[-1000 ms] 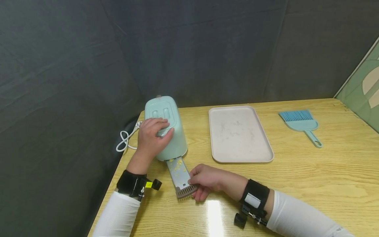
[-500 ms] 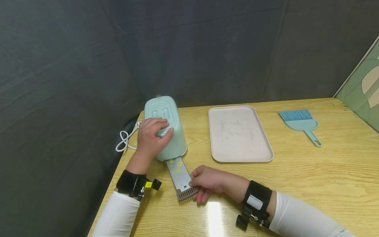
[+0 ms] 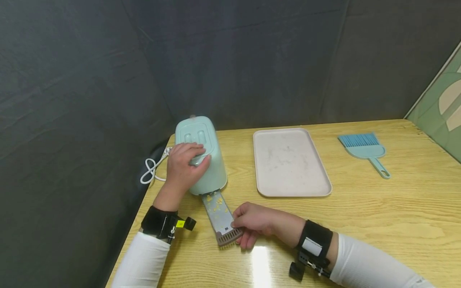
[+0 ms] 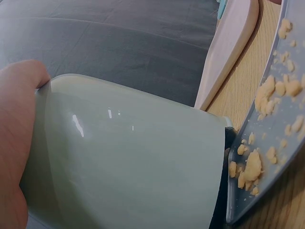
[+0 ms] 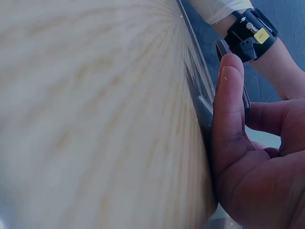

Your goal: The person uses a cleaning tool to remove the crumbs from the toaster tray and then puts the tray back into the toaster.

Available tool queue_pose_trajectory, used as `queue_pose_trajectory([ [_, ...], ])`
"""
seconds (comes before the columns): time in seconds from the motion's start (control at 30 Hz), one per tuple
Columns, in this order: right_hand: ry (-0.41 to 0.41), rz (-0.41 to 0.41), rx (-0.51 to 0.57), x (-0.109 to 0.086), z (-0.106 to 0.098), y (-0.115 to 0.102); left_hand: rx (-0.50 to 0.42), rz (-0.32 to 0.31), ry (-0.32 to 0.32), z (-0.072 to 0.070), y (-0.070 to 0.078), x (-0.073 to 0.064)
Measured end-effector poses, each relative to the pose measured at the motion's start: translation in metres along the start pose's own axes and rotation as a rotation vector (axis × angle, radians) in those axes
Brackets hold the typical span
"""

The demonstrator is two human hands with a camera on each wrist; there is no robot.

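A mint-green toaster [image 3: 201, 132] with a closed lid stands at the table's far left. My left hand [image 3: 185, 162] grips its top, fingers bent over the lid and thumb along the side. From the toaster's near end a grey crumb tray [image 3: 217, 216] sticks out, its brown slotted end toward me. Yellow crumbs [image 4: 252, 167] lie scattered on it, thickest near the toaster. My right hand [image 3: 253, 222] pinches the tray's outer right corner, thumb on top and fingers underneath. The right wrist view shows those fingers low over the tabletop; the tray's inner end is hidden inside the toaster.
A pale rectangular tray [image 3: 291, 164] lies right of the toaster. Farther right is a small blue brush set in a dustpan [image 3: 365, 151]. A white power cord [image 3: 149, 172] loops at the table's left edge. A dark curtain [image 3: 245, 64] hangs behind the table.
My right hand has drawn the crumb tray slightly outward, toward me and to the right. The left hand and the toaster have stayed in place.
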State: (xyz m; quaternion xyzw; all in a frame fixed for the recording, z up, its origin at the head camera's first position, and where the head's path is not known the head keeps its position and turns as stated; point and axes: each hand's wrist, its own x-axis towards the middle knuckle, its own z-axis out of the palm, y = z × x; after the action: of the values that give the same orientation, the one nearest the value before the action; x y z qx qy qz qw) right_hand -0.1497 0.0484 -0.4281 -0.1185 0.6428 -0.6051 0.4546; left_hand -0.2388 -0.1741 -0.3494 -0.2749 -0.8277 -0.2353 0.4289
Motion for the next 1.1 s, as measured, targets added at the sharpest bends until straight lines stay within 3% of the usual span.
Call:
queue_pose_trajectory([
  [0.3, 0.002, -0.002, -0.014, -0.008, 0.000, 0.003, -0.001, 0.005, 0.000, 0.001, 0.001, 0.000],
  [0.63, -0.050, -0.009, -0.013, -0.017, -0.002, 0.009, -0.011, 0.007, 0.011, 0.000, 0.001, 0.000],
  [1.1, -0.075, -0.078, 0.022, -0.035, -0.012, 0.019, -0.015, 0.012, 0.018, 0.000, 0.001, 0.000],
])
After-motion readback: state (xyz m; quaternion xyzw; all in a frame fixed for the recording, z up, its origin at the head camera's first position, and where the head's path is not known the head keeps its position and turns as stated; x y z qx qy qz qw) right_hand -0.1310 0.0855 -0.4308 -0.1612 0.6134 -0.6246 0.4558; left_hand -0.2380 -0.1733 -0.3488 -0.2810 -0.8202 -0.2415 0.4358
